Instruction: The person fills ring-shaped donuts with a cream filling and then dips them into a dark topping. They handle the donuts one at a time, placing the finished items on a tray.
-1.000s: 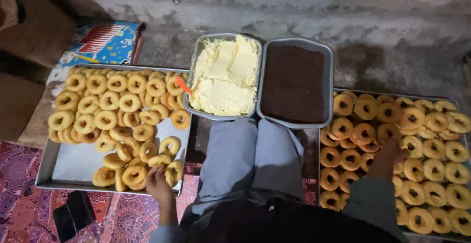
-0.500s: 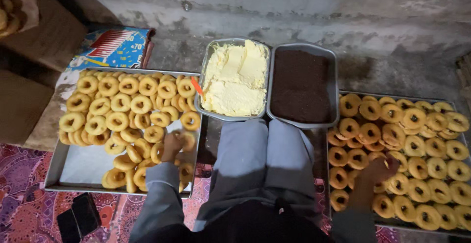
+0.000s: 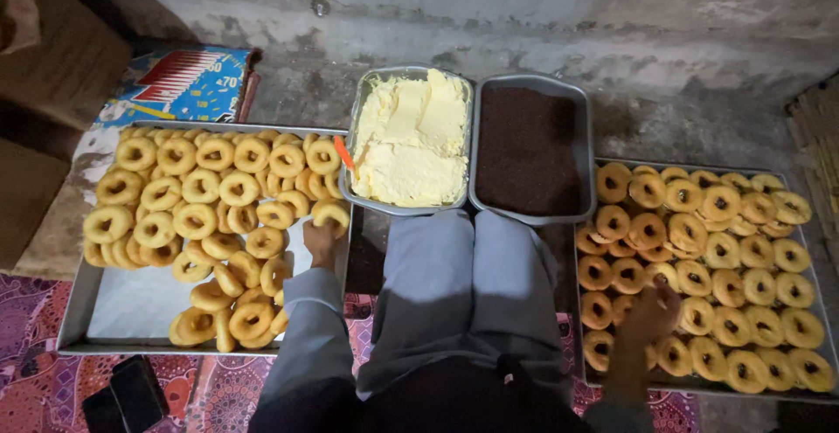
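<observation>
Looking down from the head camera, the person is sitting on the floor with grey-trousered knees (image 3: 468,276) pointing at two deep metal pans: one full of pale yellow cream (image 3: 409,140) with an orange spatula (image 3: 344,153) stuck in at its left edge, and right beside it one full of dark brown crumbs (image 3: 529,149). The left hand (image 3: 320,242) is out over the near right corner of the left tray (image 3: 131,311), fingers curled round a ring cookie (image 3: 330,214) at the edge of the loose pile; the front of that tray is bare metal. The right hand (image 3: 648,315) is resting down on the neat rows of ring cookies in the right tray (image 3: 587,372), fingers bent over them, but it's too dark to tell whether it's actually pinching one. Behind the left tray there's a blue printed box (image 3: 179,83), and near the bottom left a dark phone-like thing (image 3: 122,394) lies on a patterned purple mat (image 3: 35,319).
</observation>
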